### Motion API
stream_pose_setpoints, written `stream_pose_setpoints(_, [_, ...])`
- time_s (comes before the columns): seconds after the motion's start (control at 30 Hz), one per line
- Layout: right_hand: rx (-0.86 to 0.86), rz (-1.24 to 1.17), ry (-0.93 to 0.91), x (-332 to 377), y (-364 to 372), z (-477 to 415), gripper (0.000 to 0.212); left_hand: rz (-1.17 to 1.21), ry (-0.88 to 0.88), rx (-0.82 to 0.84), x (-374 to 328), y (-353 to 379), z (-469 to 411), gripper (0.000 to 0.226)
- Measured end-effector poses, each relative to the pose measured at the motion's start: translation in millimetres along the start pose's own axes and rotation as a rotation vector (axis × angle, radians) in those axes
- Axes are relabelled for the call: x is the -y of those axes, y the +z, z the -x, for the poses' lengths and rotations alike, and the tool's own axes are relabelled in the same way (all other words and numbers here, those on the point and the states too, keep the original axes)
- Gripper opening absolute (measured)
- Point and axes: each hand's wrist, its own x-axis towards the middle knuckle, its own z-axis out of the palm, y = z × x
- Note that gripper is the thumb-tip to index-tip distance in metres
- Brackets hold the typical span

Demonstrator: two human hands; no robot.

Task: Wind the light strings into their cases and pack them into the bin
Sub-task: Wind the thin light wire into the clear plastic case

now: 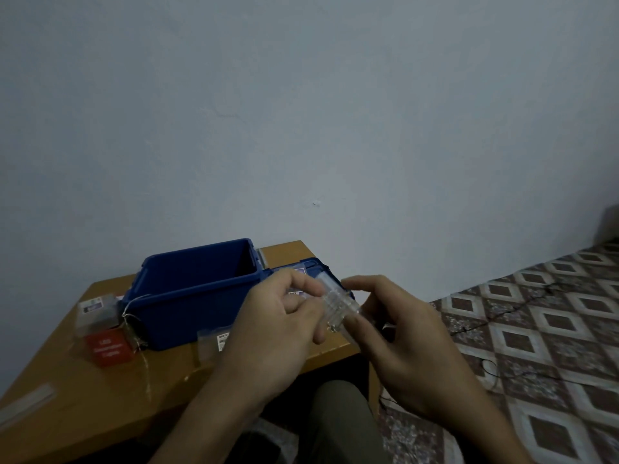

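I'm gripping the clear case (336,304) with both hands: my left hand (278,319) is pinching it and my right hand (405,339) is curling beneath, probably feeding wire. Its long axis is running 11 to 5 o'clock. The bin (187,313) is sitting at 10 o'clock, nearer my left.

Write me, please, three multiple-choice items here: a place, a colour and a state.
1. Where is the red-labelled case? A) left of the bin B) inside the bin C) right of the bin
2. What colour is the bin? A) green B) blue C) white
3. The clear case is: A) lying inside the bin B) set on the red-labelled case C) held in the left hand and right hand
1 A: it lies outside the bin's left wall. 2 B: blue walls. 3 C: both pinch it.
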Motion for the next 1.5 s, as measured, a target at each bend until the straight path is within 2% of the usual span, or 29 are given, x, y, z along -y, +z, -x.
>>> stream_pose_setpoints(0.07, [-0.035,-0.063,0.020,-1,0,0,0.032,0.067,-0.042,-0.021,1,3,1,0.007])
stream_pose_setpoints(0.13, [-0.046,-0.112,0.029,-3,2,0,0.033,0.123,-0.085,-0.044,3,5,0,0.014])
stream_pose_setpoints(0.23, [-0.054,-0.186,0.035,-3,5,-1,0.034,0.112,-0.137,-0.040,6,4,-4,0.017])
stream_pose_setpoints(0.3, [-0.047,-0.245,0.048,-2,6,-2,0.035,0.079,-0.114,0.029,8,1,-3,0.013])
stream_pose_setpoints(0.37, [-0.015,-0.326,0.066,-2,4,-3,0.036,0.054,-0.062,0.084,10,-1,-1,0.022])
stream_pose_setpoints(0.6, [0.084,-0.569,0.145,-3,-4,-4,0.030,0.013,0.024,0.142,15,-9,0,0.034])
stream_pose_setpoints(0.77, [0.104,-0.626,0.169,-3,-6,-4,0.023,0.019,0.030,0.174,18,-11,-2,0.037])
stream_pose_setpoints(0.97, [0.083,-0.681,0.188,-3,-7,-4,0.023,-0.020,0.079,0.158,22,-9,-3,0.026])
stream_pose_setpoints(1.17, [0.018,-0.652,0.184,-4,-6,-5,0.026,0.048,0.019,0.210,22,-8,-6,0.017])
stream_pose_setpoints(1.5, [0.081,-0.772,0.209,-8,-8,-5,0.023,-0.100,0.122,0.227,25,-15,-9,0.018])
